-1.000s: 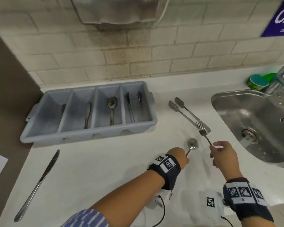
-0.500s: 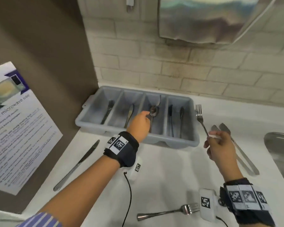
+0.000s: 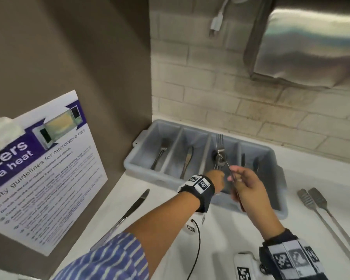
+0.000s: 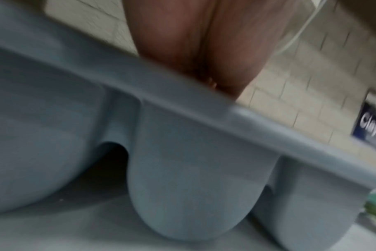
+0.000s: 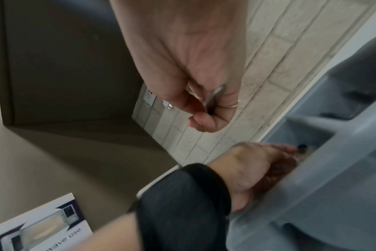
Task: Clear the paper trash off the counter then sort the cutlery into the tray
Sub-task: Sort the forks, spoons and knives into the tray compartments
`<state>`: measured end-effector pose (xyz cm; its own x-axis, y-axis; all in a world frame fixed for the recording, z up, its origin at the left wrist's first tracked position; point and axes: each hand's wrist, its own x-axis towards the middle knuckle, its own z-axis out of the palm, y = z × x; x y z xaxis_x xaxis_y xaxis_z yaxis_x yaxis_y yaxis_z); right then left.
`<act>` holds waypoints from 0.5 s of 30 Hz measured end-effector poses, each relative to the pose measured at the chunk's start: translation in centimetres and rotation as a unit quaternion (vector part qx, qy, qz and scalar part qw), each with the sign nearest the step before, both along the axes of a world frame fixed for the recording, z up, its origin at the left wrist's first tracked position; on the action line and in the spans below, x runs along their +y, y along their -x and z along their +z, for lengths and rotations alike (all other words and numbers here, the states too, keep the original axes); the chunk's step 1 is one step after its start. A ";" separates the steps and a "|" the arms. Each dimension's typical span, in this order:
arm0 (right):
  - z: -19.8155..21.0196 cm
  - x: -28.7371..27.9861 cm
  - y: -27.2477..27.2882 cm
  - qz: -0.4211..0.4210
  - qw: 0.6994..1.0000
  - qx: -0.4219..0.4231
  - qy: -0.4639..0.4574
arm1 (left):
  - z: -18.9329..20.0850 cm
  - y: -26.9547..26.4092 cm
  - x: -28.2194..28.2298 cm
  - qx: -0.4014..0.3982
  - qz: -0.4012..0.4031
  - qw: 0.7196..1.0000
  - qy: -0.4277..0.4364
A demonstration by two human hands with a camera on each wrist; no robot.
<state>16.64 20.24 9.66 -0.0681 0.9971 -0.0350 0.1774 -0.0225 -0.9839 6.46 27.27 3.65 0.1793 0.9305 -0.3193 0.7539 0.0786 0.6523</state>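
The grey four-compartment cutlery tray [image 3: 141,164] stands on the white counter against the tiled wall. My left hand [image 3: 220,174] reaches low into its third compartment and grips a spoon [image 3: 221,155] by the handle, close to a spoon lying there. In the right wrist view the left hand's [image 5: 258,166] fingers dip over the tray's rim [image 5: 333,186]. My right hand [image 3: 233,175] pinches a fork [image 3: 219,141] by its handle, tines up, above the same compartment. The fork's handle end [image 5: 214,99] shows between thumb and fingers. The left wrist view shows only my palm [image 4: 193,42] behind the tray rim [image 4: 182,95].
A table knife [image 3: 129,211] lies on the counter left of my forearm. Metal tongs [image 3: 315,205] lie to the right of the tray. A fork [image 3: 160,156] and a knife [image 3: 187,160] lie in the first two compartments. A poster [image 3: 38,168] hangs on the brown side wall.
My left hand has lowered the spoon into the third compartment. My right hand has carried the fork left, from beside the tray to above it. The view has swung left and closer.
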 end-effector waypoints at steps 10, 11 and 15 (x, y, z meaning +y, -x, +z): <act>-1.9 10.7 16.6 0.148 0.981 -0.117 0.043 | -1.3 16.5 -14.3 -0.105 0.186 0.966 -0.142; -2.5 11.3 18.4 0.185 0.965 -0.184 0.039 | -1.8 18.1 -16.1 -0.078 0.213 0.964 -0.137; -4.8 13.1 23.6 0.248 0.846 -0.471 -0.013 | -3.7 22.0 -21.7 0.016 0.291 0.954 -0.075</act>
<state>-7.00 33.36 4.89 -0.4324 0.8551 -0.2860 0.8650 0.3038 -0.3994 -15.52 5.60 -0.01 -0.3897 0.9047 -0.1722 0.6305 0.3984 0.6662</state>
